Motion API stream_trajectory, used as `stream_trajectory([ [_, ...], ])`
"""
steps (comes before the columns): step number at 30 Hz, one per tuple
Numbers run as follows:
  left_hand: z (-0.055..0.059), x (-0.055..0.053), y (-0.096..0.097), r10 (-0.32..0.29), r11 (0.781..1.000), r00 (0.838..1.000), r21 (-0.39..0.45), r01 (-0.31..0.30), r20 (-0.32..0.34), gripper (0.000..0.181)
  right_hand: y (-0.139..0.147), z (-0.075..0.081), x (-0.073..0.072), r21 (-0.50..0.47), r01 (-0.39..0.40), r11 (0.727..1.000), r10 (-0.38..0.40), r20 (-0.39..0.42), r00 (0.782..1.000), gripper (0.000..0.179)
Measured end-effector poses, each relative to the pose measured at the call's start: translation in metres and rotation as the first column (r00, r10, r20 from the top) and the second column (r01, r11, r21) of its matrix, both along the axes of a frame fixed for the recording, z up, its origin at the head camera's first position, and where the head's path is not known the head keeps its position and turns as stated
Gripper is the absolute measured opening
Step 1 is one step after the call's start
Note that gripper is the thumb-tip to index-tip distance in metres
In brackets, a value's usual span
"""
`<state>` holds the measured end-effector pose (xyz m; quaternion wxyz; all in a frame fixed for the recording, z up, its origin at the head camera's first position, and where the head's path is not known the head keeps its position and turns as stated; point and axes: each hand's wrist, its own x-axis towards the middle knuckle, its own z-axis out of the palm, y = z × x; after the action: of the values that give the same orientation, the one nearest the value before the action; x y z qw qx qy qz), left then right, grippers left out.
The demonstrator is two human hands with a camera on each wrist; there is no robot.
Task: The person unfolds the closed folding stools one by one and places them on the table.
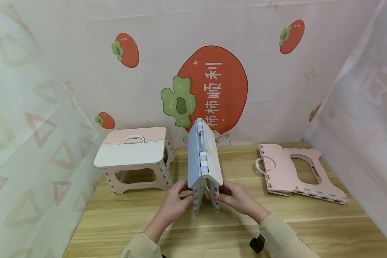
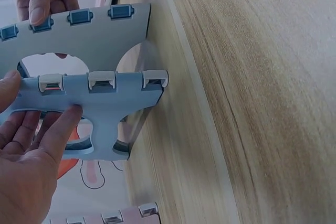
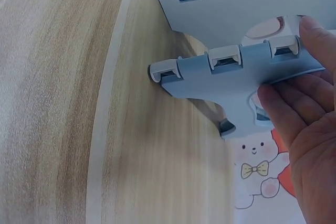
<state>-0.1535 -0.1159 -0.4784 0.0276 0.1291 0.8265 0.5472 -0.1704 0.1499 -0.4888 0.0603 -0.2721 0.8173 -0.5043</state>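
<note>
A blue-and-white folding stool (image 1: 193, 154) stands half folded in the middle of the table, its two seat halves sloping down from the hinge like a roof. A blue carry handle (image 1: 202, 139) shows at the hinge. My left hand (image 1: 177, 200) grips the stool's left leg panel (image 2: 105, 98), thumb at the front edge and fingers on the outer face around the cutout. On the other side, my right hand (image 1: 240, 200) holds the right leg panel (image 3: 205, 80) in the same way. The legs stand slightly apart, feet on the wood.
At the back left stands an unfolded pink-and-white stool (image 1: 132, 156). A folded pink stool (image 1: 278, 170) lies flat on the right. Behind the wooden table (image 1: 232, 233) hangs a printed cloth (image 1: 261, 118), with more cloth along both sides.
</note>
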Motion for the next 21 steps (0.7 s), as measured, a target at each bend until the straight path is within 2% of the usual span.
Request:
stream_trajectory([
  [21, 0.0034, 0.0006, -0.0076, -0.009, 1.000, 1.000, -0.016, 0.009, -0.026, 0.034, 0.0090, 0.0008, 0.0001, 0.004, -0.008, 1.000, 0.008, -0.001, 1.000, 0.049],
])
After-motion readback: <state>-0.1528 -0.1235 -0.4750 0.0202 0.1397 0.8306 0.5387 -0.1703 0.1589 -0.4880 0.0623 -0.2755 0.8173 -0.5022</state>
